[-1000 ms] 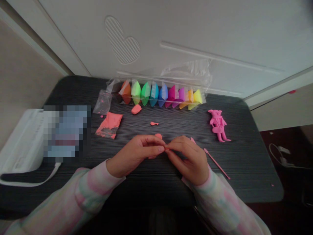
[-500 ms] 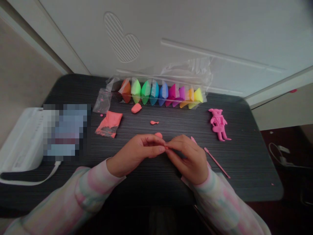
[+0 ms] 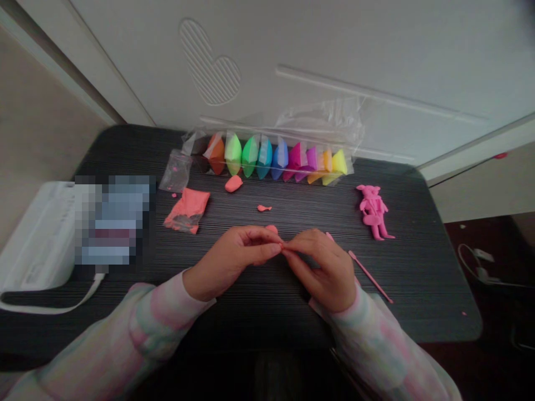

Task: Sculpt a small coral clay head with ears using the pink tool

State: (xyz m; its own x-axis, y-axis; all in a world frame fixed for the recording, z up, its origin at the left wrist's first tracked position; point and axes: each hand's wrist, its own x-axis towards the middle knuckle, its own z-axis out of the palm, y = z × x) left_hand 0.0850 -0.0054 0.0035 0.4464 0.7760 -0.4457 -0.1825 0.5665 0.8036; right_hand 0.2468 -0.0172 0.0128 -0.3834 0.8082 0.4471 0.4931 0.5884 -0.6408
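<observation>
Fingertips of my left hand point(image 3: 236, 257) and my right hand point(image 3: 324, 264) meet in a pinch above the table's near middle. Between them shows a tiny bit of coral modelling clay point(image 3: 283, 247), mostly hidden by the fingers. Just behind the left fingers a rounded coral clay piece point(image 3: 271, 229) is partly covered. Farther back lie a small coral teardrop with a thin tail point(image 3: 263, 208) and a larger coral lump point(image 3: 233, 184). An opened packet of coral clay point(image 3: 190, 209) rests to the left.
Packets of coloured clay point(image 3: 251, 159) line the back of the dark table point(image 3: 234, 328). A pink clay figure point(image 3: 373, 211) lies at right, near a pink modelling tool point(image 3: 370, 275). A blurred-out device point(image 3: 115, 223) and a white box with a cable point(image 3: 39, 236) occupy the left.
My hands stay pinched together, with the fingertips shifting very slightly around the clay. The view has moved a little; the other things lie where they were.
</observation>
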